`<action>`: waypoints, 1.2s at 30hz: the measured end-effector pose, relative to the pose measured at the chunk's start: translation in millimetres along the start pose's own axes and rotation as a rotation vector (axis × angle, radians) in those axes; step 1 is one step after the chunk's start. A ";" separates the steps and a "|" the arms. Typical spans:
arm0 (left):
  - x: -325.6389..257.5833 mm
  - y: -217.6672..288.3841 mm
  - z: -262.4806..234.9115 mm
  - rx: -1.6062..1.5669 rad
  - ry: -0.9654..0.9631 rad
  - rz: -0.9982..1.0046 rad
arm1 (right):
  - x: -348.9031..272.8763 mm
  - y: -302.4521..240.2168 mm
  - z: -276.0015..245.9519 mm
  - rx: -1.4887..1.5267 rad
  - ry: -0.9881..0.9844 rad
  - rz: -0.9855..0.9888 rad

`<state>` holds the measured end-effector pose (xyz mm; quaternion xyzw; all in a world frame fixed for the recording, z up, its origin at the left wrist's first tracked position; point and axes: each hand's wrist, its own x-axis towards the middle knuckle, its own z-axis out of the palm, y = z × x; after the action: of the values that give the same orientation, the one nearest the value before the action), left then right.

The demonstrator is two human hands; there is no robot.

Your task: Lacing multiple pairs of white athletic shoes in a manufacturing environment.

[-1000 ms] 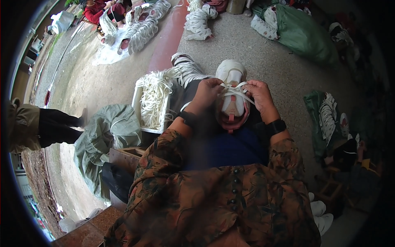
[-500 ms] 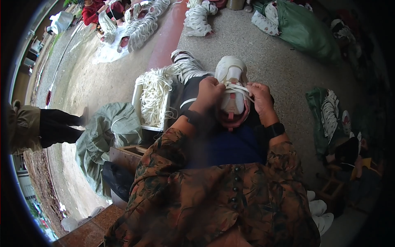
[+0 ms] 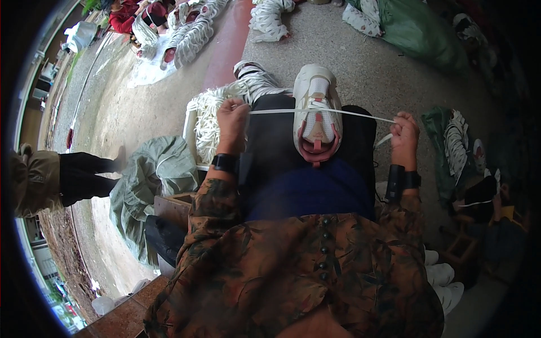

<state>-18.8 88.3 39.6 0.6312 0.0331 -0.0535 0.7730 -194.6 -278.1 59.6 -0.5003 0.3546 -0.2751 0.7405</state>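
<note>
A white sneaker with pink trim (image 3: 317, 107) rests toe-away on my dark lap. A white shoelace (image 3: 360, 115) runs through its eyelets and stretches taut to both sides. My left hand (image 3: 233, 119) grips the left end of the lace, out beside the shoe. My right hand (image 3: 404, 135) grips the right end, pulled well away from the shoe. Both wrists wear black bands.
A white crate full of white laces (image 3: 211, 121) stands at my left knee. A grey-green sack (image 3: 152, 180) lies on the floor to the left, near another person's leg (image 3: 84, 174). More sneakers (image 3: 186, 34) and a green bag (image 3: 417, 28) lie ahead. A second pile of shoes (image 3: 459, 141) sits at right.
Both hands were close together on the sneaker's tongue; now they have moved apart, pulling the lace ends out tight to either side.
</note>
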 end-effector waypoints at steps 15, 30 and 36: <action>-32.3 -3.9 61.3 0.975 -0.598 0.848 | -43.4 22.4 81.6 -1.091 -0.677 -0.742; 24.2 0.2 -66.0 0.744 -0.641 0.356 | 2.0 25.8 -16.4 -1.069 -0.521 -1.006; 52.8 63.8 -247.2 0.829 -0.286 0.006 | 55.7 -22.7 -216.9 -1.166 -0.108 -0.599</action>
<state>45.6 340.8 45.7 0.8744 -0.1005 -0.1471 0.4514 -336.2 -446.8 13.2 -0.9097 0.2534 -0.2066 0.2559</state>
